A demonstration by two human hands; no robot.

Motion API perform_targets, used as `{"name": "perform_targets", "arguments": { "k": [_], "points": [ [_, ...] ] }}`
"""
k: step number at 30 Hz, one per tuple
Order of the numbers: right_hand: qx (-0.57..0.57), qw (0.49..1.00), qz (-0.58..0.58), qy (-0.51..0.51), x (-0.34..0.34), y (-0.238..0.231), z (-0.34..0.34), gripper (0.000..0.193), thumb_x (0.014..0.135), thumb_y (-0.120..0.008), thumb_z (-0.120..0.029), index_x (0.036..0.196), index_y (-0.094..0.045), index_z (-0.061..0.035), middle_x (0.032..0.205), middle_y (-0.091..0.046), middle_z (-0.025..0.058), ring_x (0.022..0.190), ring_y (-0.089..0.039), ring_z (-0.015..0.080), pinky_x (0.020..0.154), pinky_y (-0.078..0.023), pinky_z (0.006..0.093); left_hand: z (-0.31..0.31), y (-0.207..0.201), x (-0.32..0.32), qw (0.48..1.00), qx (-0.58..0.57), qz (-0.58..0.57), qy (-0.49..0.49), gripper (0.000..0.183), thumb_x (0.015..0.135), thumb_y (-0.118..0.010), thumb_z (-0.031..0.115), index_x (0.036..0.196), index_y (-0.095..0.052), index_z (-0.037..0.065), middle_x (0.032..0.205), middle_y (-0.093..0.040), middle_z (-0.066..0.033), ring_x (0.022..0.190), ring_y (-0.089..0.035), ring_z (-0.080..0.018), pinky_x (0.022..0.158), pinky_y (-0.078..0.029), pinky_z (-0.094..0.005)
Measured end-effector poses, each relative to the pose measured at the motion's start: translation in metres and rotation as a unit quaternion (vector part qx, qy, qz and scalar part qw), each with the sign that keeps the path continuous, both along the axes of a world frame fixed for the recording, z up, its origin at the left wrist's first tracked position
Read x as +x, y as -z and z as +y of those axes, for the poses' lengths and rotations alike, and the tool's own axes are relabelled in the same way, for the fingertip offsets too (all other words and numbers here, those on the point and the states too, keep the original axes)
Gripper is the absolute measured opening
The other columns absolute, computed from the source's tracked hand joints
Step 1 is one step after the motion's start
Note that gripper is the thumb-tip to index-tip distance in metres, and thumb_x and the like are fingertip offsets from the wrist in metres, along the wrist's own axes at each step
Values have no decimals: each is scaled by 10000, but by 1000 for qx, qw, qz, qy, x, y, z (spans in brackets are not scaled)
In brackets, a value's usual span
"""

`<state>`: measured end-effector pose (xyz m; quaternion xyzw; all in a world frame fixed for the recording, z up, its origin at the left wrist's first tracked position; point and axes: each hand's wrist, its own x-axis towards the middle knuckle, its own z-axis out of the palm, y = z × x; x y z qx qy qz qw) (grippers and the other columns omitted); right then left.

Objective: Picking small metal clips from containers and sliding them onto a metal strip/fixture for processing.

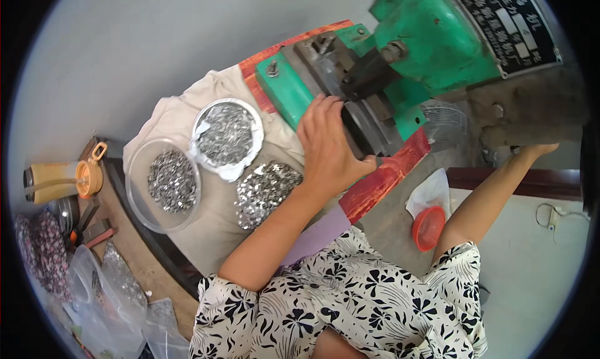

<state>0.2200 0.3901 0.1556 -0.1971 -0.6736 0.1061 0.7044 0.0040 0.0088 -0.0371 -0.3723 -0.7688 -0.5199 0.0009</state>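
At bench's far right, my left hand [328,148] lies flat, fingers at the green press [400,59] die, feeding it. Right hand [531,148] grips the press lever, closed round it. Metal bits sit left in foil dish [226,134], clear bowl [164,183] & loose pile [265,191], w/in reach.

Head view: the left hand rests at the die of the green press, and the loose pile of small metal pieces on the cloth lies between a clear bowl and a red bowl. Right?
Not quite. In the head view the left hand is at the green press, but the loose pile lies beside a clear bowl and a foil-lined bowl, not a red one.
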Motion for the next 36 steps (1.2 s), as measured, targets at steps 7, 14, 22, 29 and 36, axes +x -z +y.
{"name": "perform_targets", "arguments": {
  "k": [7,14,22,29,36],
  "points": [
    [-22,999,2,-25,-63,78,-114,366,919,-599,-142,1195,-594,98,1136,-650,161,967,-618,257,901,-513,383,-2,0,0,998,32,-31,33,1026,500,-881,293,1335,-390,-45,1347,-428,-198,1320,-373,-394,1083,-284,-496],
    [-364,859,-345,-100,-94,185,-196,308,1008,-563,-195,1122,-662,73,994,-679,72,914,-589,128,842,-460,263,-9,0,-10,996,47,-36,61,1078,494,-917,351,1368,-394,-2,1358,-417,-181,1291,-387,-381,1064,-307,-495],
    [-412,770,-408,-266,-105,181,-166,321,995,-554,-147,1237,-612,57,1039,-667,49,898,-575,102,825,-452,249,0,0,-16,994,52,-62,73,995,499,-904,375,1298,-456,-15,1315,-422,-176,1267,-366,-376,1053,-304,-472],
    [-313,869,-333,-193,-73,188,-219,194,1010,-536,-155,1100,-575,12,893,-572,5,804,-517,94,720,-428,237,8,1,-18,991,68,-98,58,776,668,-833,392,1241,-514,-23,1277,-450,-155,1241,-384,-338,1040,-303,-457],
    [-176,814,-542,-108,-75,163,-279,154,978,-578,-127,984,-543,23,724,-551,69,652,-505,167,621,-449,316,6,0,-18,992,66,-93,46,522,808,-736,308,1179,-567,-20,1216,-477,-141,1190,-403,-324,1003,-313,-456]
  ]
}}
